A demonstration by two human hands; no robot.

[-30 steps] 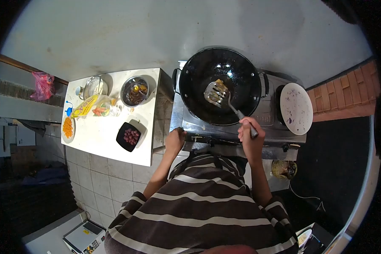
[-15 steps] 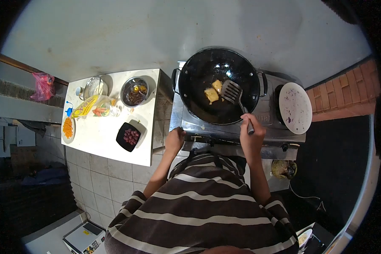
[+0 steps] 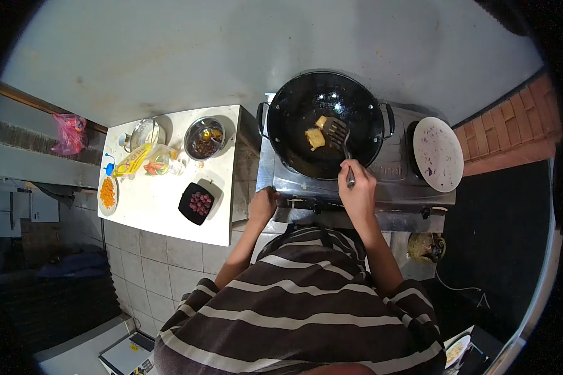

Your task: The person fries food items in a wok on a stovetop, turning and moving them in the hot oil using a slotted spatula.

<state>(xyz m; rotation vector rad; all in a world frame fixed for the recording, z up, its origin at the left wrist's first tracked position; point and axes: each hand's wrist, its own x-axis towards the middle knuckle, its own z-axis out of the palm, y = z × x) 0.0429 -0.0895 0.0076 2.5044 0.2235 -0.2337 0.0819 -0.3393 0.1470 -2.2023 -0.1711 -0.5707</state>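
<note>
My right hand [image 3: 358, 187] is closed around the dark handle of a slotted spatula [image 3: 337, 130], whose metal head is in a large black wok [image 3: 294, 150]. Two golden fried pieces lie in the wok. The nearer piece [image 3: 315, 139] is left of the spatula, and the farther piece [image 3: 321, 122] is beside its slotted head, partly covered. The wok stands on a steel gas stove [image 3: 381, 190]. My left hand [image 3: 264, 205] is curled at the stove's front left corner; what its fingers hold, if anything, is hidden.
A white oval plate [image 3: 438, 154] with dark specks stands right of the wok. To the left, a white table [image 3: 150, 215] bears a steel bowl [image 3: 194, 152], a black dish of reddish pieces [image 3: 196, 204], a plate of orange shreds [image 3: 108, 203] and a yellow packet [image 3: 133, 160]. A wall rises behind.
My right hand has moved left with the spatula, and its slotted head now stands more upright by the farther piece. The left hand stays at the stove corner. The view has shifted slightly.
</note>
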